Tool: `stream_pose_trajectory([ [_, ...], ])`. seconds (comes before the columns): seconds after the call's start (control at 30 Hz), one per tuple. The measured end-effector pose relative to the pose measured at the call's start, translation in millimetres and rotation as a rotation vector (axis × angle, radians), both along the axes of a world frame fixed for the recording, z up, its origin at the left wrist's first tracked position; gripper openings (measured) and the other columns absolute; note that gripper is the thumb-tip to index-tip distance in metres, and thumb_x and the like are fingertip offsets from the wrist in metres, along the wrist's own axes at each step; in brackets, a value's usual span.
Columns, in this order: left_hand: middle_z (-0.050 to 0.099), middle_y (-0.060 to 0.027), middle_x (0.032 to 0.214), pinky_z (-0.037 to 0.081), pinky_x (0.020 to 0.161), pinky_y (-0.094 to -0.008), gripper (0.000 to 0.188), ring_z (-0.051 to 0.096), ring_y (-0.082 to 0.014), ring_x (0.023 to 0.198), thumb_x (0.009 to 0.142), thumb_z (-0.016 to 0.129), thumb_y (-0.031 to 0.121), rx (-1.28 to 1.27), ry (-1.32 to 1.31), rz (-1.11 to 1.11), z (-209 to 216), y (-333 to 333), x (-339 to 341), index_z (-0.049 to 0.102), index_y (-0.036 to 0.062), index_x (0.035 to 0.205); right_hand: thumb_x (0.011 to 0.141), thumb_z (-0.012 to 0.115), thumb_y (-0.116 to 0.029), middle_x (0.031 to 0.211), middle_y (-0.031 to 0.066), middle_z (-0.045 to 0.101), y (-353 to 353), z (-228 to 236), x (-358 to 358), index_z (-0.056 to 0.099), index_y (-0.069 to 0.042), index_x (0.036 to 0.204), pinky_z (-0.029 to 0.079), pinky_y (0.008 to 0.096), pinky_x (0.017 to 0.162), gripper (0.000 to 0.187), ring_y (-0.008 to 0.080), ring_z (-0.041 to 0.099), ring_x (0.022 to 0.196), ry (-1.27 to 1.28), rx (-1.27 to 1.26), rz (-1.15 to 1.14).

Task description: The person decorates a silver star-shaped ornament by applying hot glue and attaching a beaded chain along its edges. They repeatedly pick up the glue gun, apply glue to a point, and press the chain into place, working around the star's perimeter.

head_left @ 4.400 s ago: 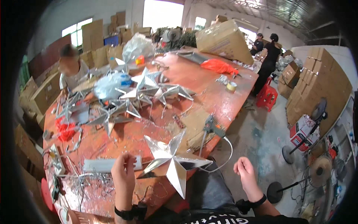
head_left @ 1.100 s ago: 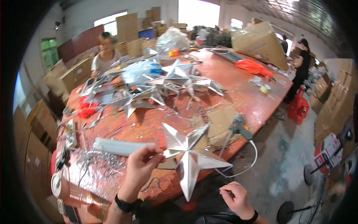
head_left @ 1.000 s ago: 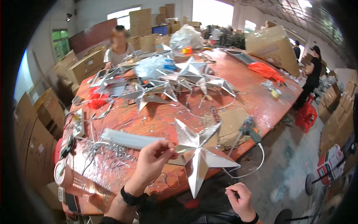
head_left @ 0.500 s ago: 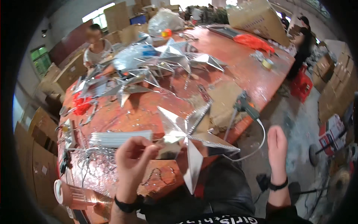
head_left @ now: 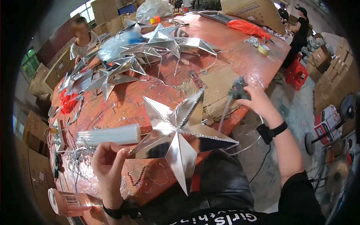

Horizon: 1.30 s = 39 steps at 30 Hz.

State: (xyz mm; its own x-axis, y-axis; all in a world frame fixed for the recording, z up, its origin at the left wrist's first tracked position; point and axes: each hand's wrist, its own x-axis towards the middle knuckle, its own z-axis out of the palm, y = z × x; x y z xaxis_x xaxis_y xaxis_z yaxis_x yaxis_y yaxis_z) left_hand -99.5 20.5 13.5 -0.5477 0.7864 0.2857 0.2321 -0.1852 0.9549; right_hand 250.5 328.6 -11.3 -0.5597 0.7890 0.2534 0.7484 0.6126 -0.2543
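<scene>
A large silver star [head_left: 181,144] with folded, mirror-like points lies tilted before me at the table's near edge. Beaded silver trim runs along some of its ridges. The tip of its left point is pinched between thumb and fingers of my left hand [head_left: 108,165]. Over at the table's right edge, my right hand [head_left: 259,100] is closed round the handle of a dark green glue gun [head_left: 237,88]. A pale glue stick [head_left: 225,112] sticks out of the gun towards me, and its white cord runs down behind my wrist.
A bundle of translucent glue sticks [head_left: 108,135] lies left of the star. Several finished silver stars [head_left: 161,47] crowd the far left of the red table [head_left: 240,60]. Cardboard [head_left: 219,88] lies under the gun. A pinkish lidded cup [head_left: 71,202] stands front left. Other people are beyond the table.
My right hand has gone from beside the table up to the glue gun and taken hold of its handle. My left hand has shifted left along the star's point; the view has tilted.
</scene>
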Motion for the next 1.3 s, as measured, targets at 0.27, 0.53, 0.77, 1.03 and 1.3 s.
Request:
stream_pose_trajectory([
  [0.27, 0.059, -0.0088, 0.087, 0.05, 0.078, -0.0291, 0.02, 0.062, -0.0192, 0.087, 0.082, 0.065, -0.01, 0.071, -0.066, -0.048, 8.9, -0.1, 23.7, 0.05, 0.0022, 0.085, 0.086, 0.064, -0.02, 0.092, 0.0151, 0.067, -34.8, 51.5, 10.9, 0.056, -0.002, 0.119, 0.05, 0.0371, 0.074, 0.038, 0.0257, 0.065, 0.082, 0.322, 0.136, -0.296],
  [0.53, 0.06, -0.0116, 0.087, 0.053, 0.08, -0.0343, 0.017, 0.063, -0.0222, 0.085, 0.079, 0.066, -0.012, 0.045, -0.131, -0.036, 10.4, -3.1, 24.0, 0.054, -0.0018, 0.085, 0.09, 0.057, -0.031, 0.091, 0.0052, 0.069, -103.3, 69.6, -21.0, 0.065, 0.001, 0.104, 0.043, 0.0243, 0.06, 0.035, 0.0069, 0.06, 0.074, 0.876, -0.312, 0.096],
  [0.77, 0.059, -0.0132, 0.087, 0.055, 0.081, -0.0375, 0.014, 0.064, -0.0231, 0.084, 0.081, 0.067, -0.009, 0.037, -0.042, -0.05, 10.0, -5.7, 27.9, 0.055, -0.0039, 0.087, 0.066, 0.065, -0.073, 0.083, 0.0124, 0.069, -122.7, 70.2, -51.5, 0.064, 0.003, 0.083, 0.053, 0.0332, 0.072, 0.078, 0.0271, 0.068, 0.075, 0.563, -0.204, 0.541],
  [1.03, 0.059, -0.0137, 0.086, 0.054, 0.076, -0.0358, 0.009, 0.064, -0.0259, 0.084, 0.088, 0.063, 0.001, 0.077, 0.054, 0.032, 12.0, -9.8, 31.9, 0.056, -0.0042, 0.087, 0.057, 0.053, -0.09, 0.073, 0.0094, 0.065, -134.3, 55.5, -56.2, 0.061, -0.001, 0.074, 0.05, 0.0347, 0.069, 0.091, 0.0242, 0.064, 0.071, 0.552, -0.097, 0.386],
  [1.3, 0.054, -0.0133, 0.09, 0.052, 0.072, -0.0325, 0.015, 0.061, -0.024, 0.08, 0.081, 0.062, -0.009, 0.123, 0.312, 0.015, 8.7, -7.9, 26.1, 0.058, 0.0, 0.091, 0.069, 0.057, -0.073, 0.076, 0.0122, 0.062, -146.1, 57.7, -61.3, 0.061, 0.002, 0.075, 0.047, 0.0339, 0.066, 0.075, 0.0256, 0.061, 0.07, 0.567, -0.114, 0.295],
])
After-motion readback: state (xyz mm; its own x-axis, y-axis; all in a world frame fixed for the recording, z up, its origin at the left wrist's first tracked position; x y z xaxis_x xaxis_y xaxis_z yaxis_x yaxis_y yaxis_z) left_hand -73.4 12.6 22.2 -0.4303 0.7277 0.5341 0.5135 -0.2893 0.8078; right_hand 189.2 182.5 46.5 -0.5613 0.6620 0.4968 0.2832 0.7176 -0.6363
